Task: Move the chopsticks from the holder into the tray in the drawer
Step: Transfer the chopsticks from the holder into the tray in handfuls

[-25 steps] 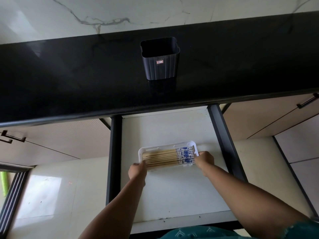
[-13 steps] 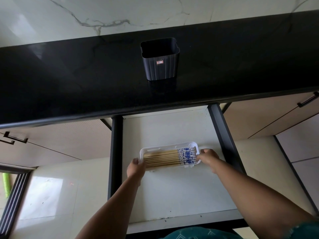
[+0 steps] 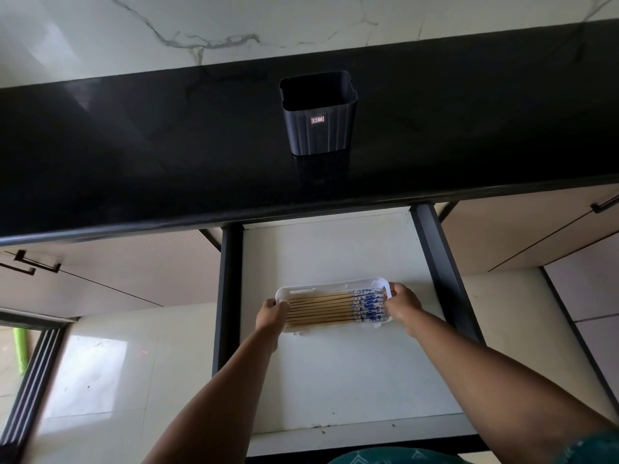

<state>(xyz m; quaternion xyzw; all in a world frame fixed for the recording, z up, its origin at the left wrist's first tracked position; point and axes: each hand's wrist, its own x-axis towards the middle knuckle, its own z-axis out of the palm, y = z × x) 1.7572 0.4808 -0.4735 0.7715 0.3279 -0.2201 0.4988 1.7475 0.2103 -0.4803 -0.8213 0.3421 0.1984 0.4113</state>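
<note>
In the lower middle of the frame, my left hand and right hand grip the ends of the white tray with chopsticks in the drawer.

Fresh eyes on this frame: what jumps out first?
The white tray in the open drawer, filled with chopsticks lying side by side, blue-patterned ends to the right. The left hand and right hand grip its ends. The dark holder stands upright on the black counter.
</note>
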